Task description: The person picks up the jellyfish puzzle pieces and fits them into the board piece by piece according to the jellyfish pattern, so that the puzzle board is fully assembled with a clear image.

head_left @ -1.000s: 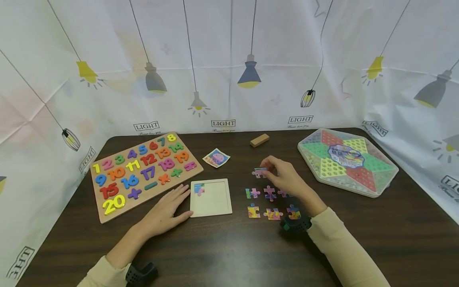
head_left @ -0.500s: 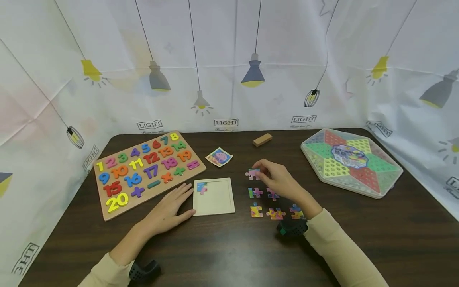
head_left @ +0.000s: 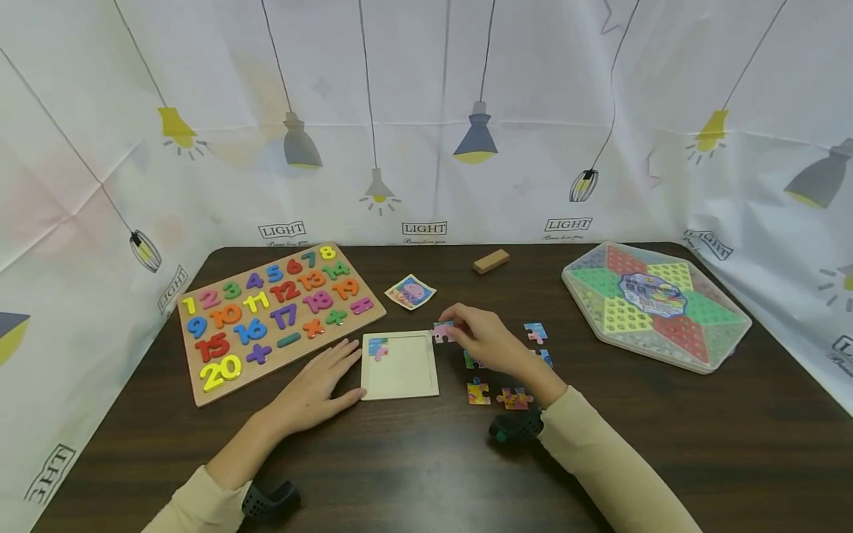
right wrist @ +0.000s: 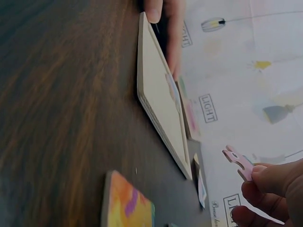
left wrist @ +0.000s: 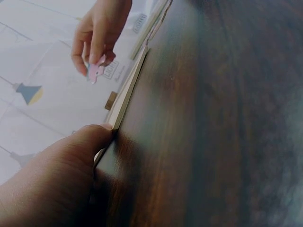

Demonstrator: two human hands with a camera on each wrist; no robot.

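My right hand (head_left: 489, 344) pinches a pink-and-blue jigsaw piece (head_left: 441, 332) between thumb and fingertips, raised beside the right rim of a pale wooden puzzle tray (head_left: 403, 377). In the right wrist view the pinched piece (right wrist: 240, 163) shows its knobbed edge. Fitted into the tray's upper left corner is a small blue-and-pink jigsaw section (head_left: 378, 348). My left hand (head_left: 316, 389) lies with fingers extended along the tray's left side. Its thumb touches the tray's near left corner, as the left wrist view also shows.
Several loose jigsaw pieces (head_left: 478, 392) lie right of the tray, some hidden under the right hand. A wooden number board (head_left: 273, 355) stands left, a small picture card (head_left: 410, 292) and wooden block (head_left: 491, 261) behind. A hexagonal game box (head_left: 656, 303) is at right.
The right hand has lifted the pink-and-blue jigsaw piece from the back row and carried it left to the tray's edge. The left hand stays at the tray; the head view shifts slightly.
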